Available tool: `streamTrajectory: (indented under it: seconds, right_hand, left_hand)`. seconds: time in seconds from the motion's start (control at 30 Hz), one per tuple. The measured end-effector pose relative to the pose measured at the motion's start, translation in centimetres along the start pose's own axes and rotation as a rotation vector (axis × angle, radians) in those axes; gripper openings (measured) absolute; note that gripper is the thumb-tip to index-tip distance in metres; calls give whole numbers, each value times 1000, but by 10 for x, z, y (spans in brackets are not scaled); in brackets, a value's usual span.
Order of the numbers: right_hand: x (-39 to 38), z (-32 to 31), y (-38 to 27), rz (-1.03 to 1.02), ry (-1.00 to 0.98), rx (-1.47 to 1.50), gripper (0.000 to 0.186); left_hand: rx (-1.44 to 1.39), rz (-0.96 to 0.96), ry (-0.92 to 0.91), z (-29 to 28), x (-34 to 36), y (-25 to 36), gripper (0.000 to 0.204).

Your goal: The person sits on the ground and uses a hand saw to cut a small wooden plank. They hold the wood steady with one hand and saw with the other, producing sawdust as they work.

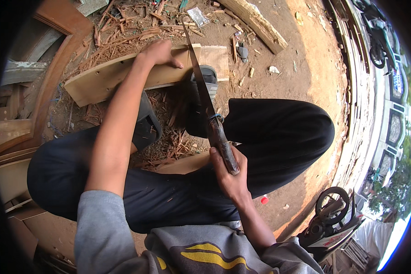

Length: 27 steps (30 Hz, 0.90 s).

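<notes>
My right hand (233, 176) is wrapped round the dark, worn handle of a handsaw (219, 139). The saw's long blade points away from me and crosses the right end of a pale wooden board (98, 85). My left hand (158, 54) grips this board near that end, its thumb along the upper face and its fingers toward the far edge. A dark sandal (209, 75) on my right foot is by the board's right end. A lighter wood piece (218, 57) lies just beyond the blade. Whether the teeth have cut into the board I cannot tell.
Wood splinters (123, 43) cover the dirt ground. A thick timber (255, 23) lies at the far right, and a brown wooden frame (59, 50) leans on the left. Long planks (347, 123) and a motorbike (333, 219) are to the right.
</notes>
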State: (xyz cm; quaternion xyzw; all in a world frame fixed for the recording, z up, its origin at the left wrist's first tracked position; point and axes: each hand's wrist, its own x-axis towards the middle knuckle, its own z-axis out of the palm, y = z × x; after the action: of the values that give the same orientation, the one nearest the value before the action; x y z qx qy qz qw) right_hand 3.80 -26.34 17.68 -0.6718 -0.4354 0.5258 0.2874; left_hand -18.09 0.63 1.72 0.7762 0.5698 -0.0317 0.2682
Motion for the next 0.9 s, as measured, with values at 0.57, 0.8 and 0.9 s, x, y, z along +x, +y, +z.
streamTrajectory:
  seconds: [0.57, 0.8, 0.9]
  right_hand:
    - [-19, -19, 0, 114, -14, 50, 18]
    - [19, -10, -29, 172, -51, 207, 21]
    - [-8, -24, -39, 191, -5, 154, 20]
  left_hand:
    - [-139, -141, -134, 9, 39, -26, 97]
    - [-16, -103, 24, -2, 11, -4, 81]
    - [74, -69, 133, 0, -9, 19, 75]
